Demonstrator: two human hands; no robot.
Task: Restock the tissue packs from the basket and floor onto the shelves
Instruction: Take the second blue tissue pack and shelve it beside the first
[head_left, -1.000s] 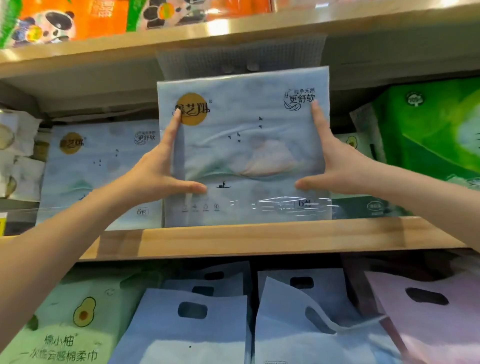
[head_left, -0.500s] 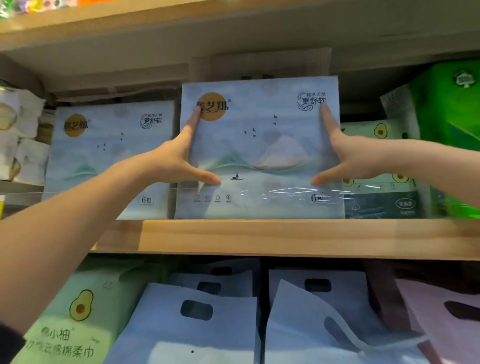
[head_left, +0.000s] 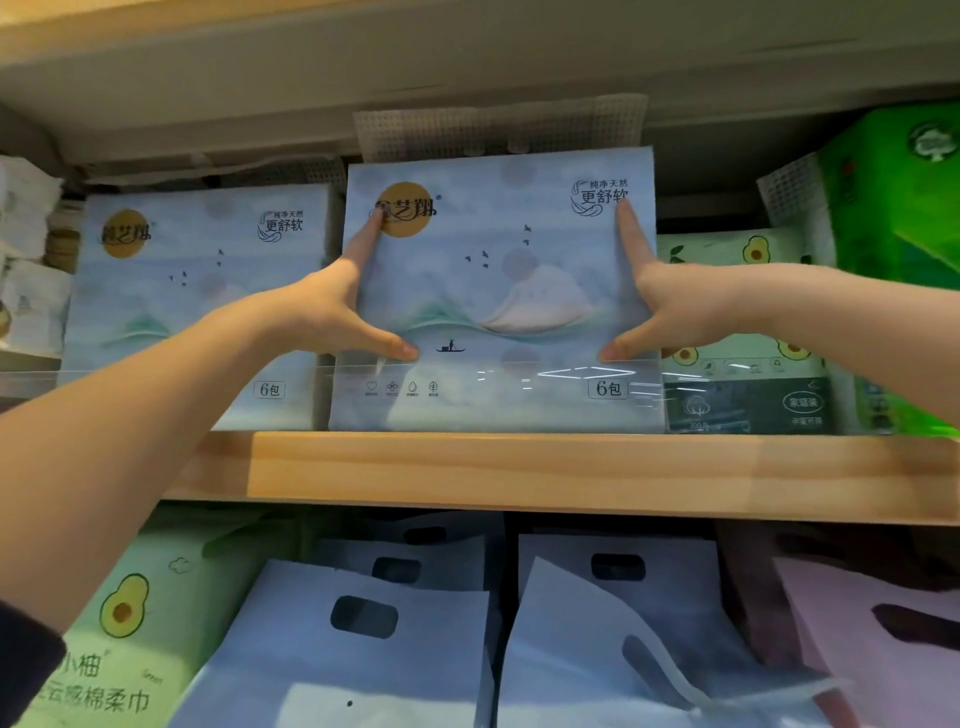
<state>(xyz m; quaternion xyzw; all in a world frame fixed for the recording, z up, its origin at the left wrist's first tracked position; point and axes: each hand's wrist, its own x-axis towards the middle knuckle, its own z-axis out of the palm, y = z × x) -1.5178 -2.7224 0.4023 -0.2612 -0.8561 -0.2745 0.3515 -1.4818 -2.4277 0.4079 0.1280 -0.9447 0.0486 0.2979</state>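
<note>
Tissue pack (head_left: 498, 291): pale blue, printed with a mountain, a small boat and "6包". It stands upright on the middle shelf with its lower edge down at the wooden board, held between both hands.
Lower shelf, nearest: a green avocado-print pack (head_left: 130, 623) on the left, blue bags with cut-out handles (head_left: 337, 649) in the middle, a pink bag (head_left: 883, 649) on the right.
Shelf board (head_left: 519, 467): light wood, running left to right across the view.
Left hand (head_left: 332, 317): spread in an L on the pack's left edge. The forefinger points straight up onto the gold disc and the thumb lies flat across the front. The other fingers are hidden.
Right hand (head_left: 670, 306): mirrors it on the right edge, forefinger straight up by the top-right lettering and thumb flat along the front. The rest of the fingers are out of sight.
Twin pack (head_left: 202, 291): same print, upright just left of the held one and set a little farther back.
Right neighbours: a smaller avocado-print pack (head_left: 737, 249), partly behind the right wrist, and a bright green pack (head_left: 904, 208) beyond it.
Far left: white packs (head_left: 26, 260), blurred.
Upper shelf underside (head_left: 467, 62): just above the pack's mesh top flap.
</note>
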